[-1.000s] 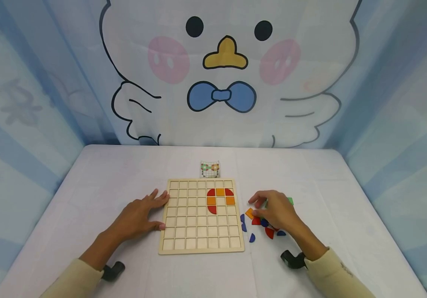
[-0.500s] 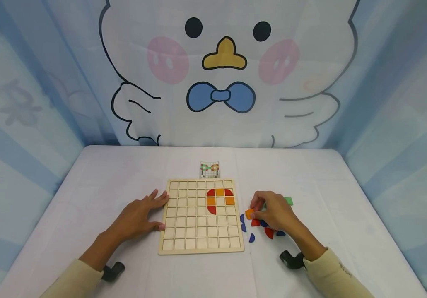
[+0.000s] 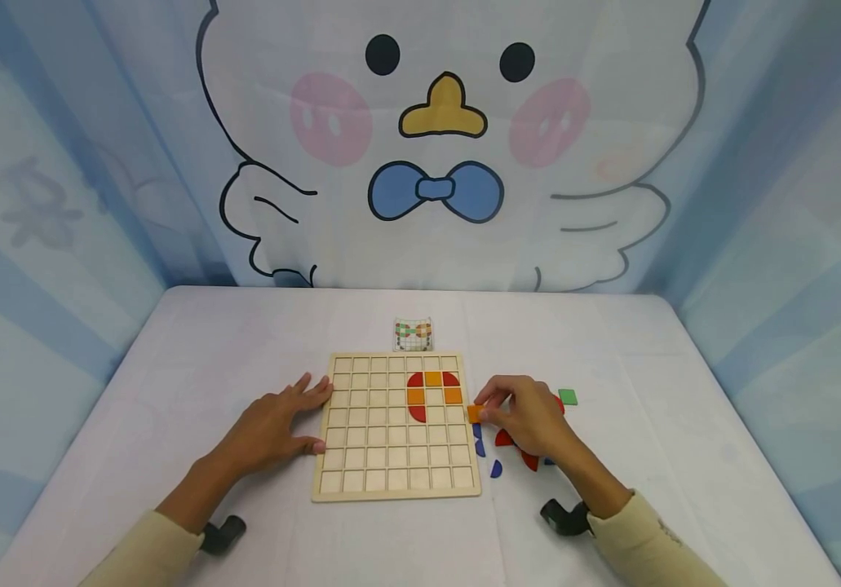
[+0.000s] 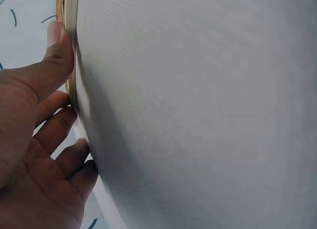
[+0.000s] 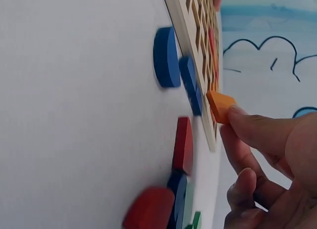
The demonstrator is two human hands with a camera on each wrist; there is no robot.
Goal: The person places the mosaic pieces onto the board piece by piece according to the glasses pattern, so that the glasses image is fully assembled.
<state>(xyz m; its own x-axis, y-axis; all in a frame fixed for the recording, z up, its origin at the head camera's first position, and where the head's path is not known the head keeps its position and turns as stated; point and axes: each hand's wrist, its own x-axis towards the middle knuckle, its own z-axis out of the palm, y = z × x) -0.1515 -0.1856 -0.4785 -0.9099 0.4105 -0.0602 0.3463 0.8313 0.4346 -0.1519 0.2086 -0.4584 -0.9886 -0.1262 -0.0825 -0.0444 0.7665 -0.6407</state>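
An orange square tile [image 3: 475, 413] is pinched between the thumb and fingers of my right hand [image 3: 526, 416], just off the right edge of the wooden grid board [image 3: 369, 481]. In the right wrist view the orange tile [image 5: 220, 106] is held up near the board's rim. My left hand [image 3: 281, 424] touches the board's left edge, its fingers spread and the thumb lower down; the left wrist view shows the thumb [image 4: 58, 46] against that edge. Toward the board's upper right, red quarter-round pieces [image 3: 417, 413] and orange squares [image 3: 416, 396] sit in cells, around one bare cell.
Blue pieces [image 3: 497, 469] lie close to the board's right side. Red pieces [image 3: 530, 461] and a green square [image 3: 568, 397] lie around the right hand, which partly hides the pile. A small pattern card [image 3: 413, 334] lies behind the board.
My right hand has lifted the orange square from the pile and moved left with it to the board's edge, uncovering the green square. The left hand stays in place.
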